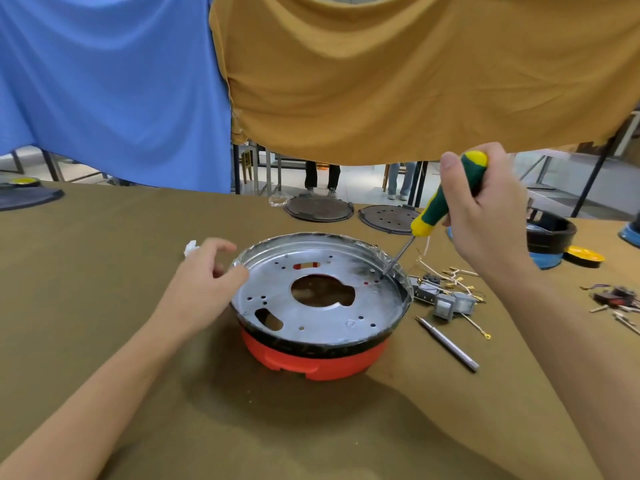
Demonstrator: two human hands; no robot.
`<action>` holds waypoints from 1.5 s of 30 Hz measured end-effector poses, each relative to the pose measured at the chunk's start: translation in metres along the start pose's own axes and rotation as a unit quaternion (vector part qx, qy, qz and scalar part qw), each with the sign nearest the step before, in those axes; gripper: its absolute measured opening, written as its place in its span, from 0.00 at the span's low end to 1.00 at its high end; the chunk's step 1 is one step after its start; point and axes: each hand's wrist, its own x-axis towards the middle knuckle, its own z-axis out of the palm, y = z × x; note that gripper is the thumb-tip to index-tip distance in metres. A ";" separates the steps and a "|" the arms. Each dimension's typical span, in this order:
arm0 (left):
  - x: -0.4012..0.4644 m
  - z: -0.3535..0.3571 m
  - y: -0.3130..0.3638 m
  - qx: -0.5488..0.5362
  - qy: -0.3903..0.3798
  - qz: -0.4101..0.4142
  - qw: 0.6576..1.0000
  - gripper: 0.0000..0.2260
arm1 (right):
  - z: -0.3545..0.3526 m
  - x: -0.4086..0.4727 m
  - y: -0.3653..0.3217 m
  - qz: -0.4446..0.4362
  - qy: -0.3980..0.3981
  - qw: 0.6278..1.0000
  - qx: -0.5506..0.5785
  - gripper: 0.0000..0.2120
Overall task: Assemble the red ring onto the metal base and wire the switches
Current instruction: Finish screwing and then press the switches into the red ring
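Observation:
The round metal base (322, 320) sits on top of the red ring (313, 362) in the middle of the table. My right hand (485, 216) grips a green and yellow screwdriver (450, 199), its tip down at a hole on the base's right side. My left hand (204, 282) rests at the base's left rim, thumb on the edge, fingers loosely curled and holding nothing. The switches with their wires (446, 296) lie on the cloth just right of the base.
A loose metal bit (448, 344) lies right of the ring. Two dark round plates (318, 209) sit at the back, a black pot (550, 233) and more wired parts (616, 299) at the far right. White scrap (190, 247) lies beyond my left hand. Hanging cloths fill the background.

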 end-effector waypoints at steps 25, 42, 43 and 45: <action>0.047 0.107 0.101 0.504 -0.312 0.376 0.712 0.20 | 0.037 0.034 0.017 -0.067 0.001 0.997 -0.028 0.15; -0.002 0.049 0.096 0.224 -0.402 0.225 0.859 0.14 | 0.033 0.033 0.013 -0.052 -0.026 0.998 -0.028 0.16; -0.006 0.054 0.097 0.220 -0.382 0.208 0.873 0.12 | 0.033 0.034 0.013 -0.049 -0.025 0.998 -0.027 0.17; -0.009 0.066 0.100 0.239 -0.365 0.155 0.886 0.15 | 0.034 0.034 0.012 -0.047 -0.027 0.998 -0.026 0.17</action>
